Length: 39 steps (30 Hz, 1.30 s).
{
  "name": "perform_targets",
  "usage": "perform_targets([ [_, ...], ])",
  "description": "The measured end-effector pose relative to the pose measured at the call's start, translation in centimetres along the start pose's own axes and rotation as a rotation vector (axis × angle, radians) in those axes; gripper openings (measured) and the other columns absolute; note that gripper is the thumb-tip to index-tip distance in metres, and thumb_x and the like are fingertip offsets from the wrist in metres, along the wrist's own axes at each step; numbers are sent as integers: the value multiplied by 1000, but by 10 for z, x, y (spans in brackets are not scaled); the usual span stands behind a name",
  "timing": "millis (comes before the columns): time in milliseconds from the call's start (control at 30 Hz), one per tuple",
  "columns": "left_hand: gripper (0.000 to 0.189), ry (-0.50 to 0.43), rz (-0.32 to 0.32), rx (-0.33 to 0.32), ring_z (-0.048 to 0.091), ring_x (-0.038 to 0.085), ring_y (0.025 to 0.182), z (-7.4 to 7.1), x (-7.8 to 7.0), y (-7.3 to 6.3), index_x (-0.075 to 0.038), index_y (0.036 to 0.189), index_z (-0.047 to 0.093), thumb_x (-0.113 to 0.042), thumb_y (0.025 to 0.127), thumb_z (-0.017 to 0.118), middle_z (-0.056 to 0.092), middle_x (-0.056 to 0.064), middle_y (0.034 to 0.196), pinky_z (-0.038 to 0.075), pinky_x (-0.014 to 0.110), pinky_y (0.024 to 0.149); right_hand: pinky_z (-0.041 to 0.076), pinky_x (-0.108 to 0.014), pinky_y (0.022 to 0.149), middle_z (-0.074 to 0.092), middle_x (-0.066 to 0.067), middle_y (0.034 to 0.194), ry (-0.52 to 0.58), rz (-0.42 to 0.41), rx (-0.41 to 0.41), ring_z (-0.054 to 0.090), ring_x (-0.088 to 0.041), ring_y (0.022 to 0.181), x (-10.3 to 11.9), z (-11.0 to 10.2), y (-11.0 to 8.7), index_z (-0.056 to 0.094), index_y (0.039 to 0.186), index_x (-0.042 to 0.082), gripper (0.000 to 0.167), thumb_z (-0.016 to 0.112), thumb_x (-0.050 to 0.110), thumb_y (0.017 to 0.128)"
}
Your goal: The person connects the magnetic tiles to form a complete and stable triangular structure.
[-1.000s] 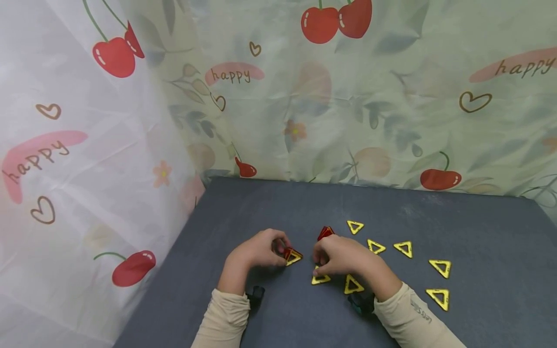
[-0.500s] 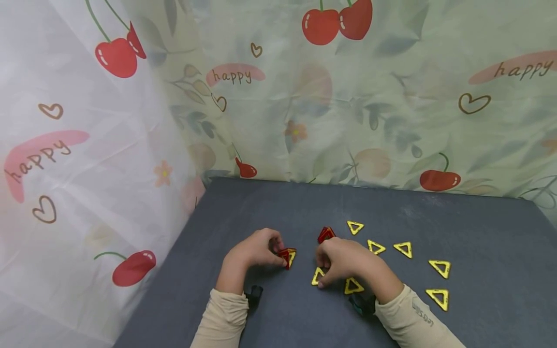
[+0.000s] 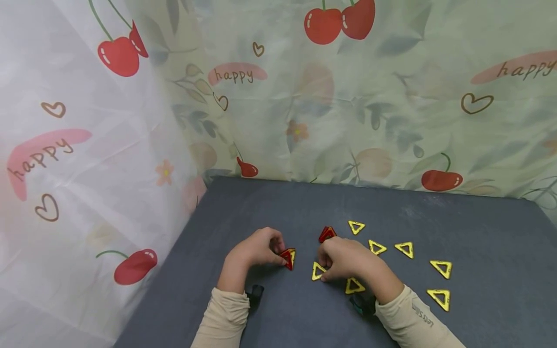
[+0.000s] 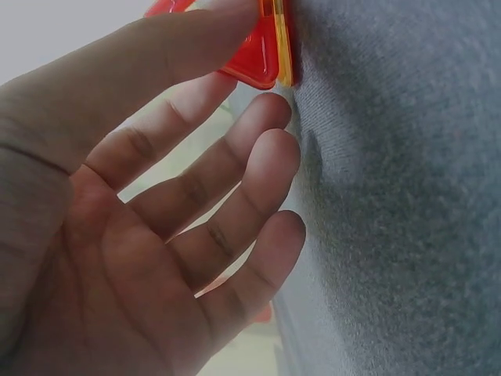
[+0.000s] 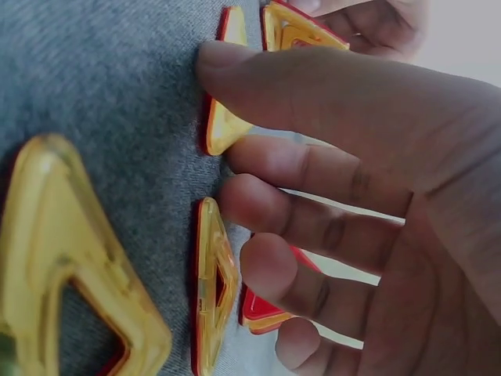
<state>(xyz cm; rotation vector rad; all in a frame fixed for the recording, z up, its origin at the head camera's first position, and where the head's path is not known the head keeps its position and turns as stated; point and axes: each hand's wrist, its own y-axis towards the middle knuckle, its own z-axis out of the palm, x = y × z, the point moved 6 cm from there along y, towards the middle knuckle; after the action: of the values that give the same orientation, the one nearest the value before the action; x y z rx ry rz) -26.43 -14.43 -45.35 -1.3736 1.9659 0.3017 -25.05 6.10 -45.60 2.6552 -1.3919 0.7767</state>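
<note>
The left hand (image 3: 254,249) pinched a red-and-yellow piece (image 3: 289,261); the right hand (image 3: 348,258) held a yellow triangle (image 3: 315,273) between thumb and forefinger at the desk (image 3: 261,203), a red piece (image 3: 326,234) just beyond that hand.

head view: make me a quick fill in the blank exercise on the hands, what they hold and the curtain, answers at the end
1. The left hand holds a piece that shows yellow and ____.
2. The right hand holds a yellow tile shaped like a ____.
3. The word printed several times on the curtain is ____.

Missing words: red; triangle; happy
</note>
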Motion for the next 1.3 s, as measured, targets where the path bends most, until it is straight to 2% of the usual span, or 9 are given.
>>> perform_targets([
  [533, 17, -9, 42, 37, 60, 15, 73, 12, -11, 4, -11, 93, 73, -7, 85, 88, 67, 1, 84, 49, 30, 66, 47, -35, 65, 61, 6, 77, -9, -37, -43, 54, -10, 68, 3, 3, 9, 73, 88, 21, 21, 92, 24, 83],
  [833, 18, -16, 92, 64, 61, 14, 73, 19, -15, 7, -10, 93, 73, -7, 85, 88, 67, 1, 83, 51, 30, 66, 44, -34, 63, 60, 6, 77, -21, -52, -64, 53, -10, 67, 3, 5, 11, 71, 85, 22, 22, 92, 26, 84],
  [1100, 17, -13, 96, 70, 61, 15, 73, 19, -18, 8, -9, 93, 73, -6, 85, 88, 67, 2, 83, 50, 29, 65, 44, -33, 60, 58, 9, 73, -51, -19, -100, 52, -10, 63, 2, 3, 9, 68, 79, 24, 25, 92, 28, 83],
  [1300, 17, -15, 92, 70, 61, 15, 72, 20, -18, 7, -8, 93, 73, -6, 85, 88, 67, 2, 82, 50, 30, 65, 44, -32, 59, 57, 10, 72, -48, -36, -102, 52, -10, 62, 3, 2, 7, 67, 77, 24, 25, 90, 24, 86],
])
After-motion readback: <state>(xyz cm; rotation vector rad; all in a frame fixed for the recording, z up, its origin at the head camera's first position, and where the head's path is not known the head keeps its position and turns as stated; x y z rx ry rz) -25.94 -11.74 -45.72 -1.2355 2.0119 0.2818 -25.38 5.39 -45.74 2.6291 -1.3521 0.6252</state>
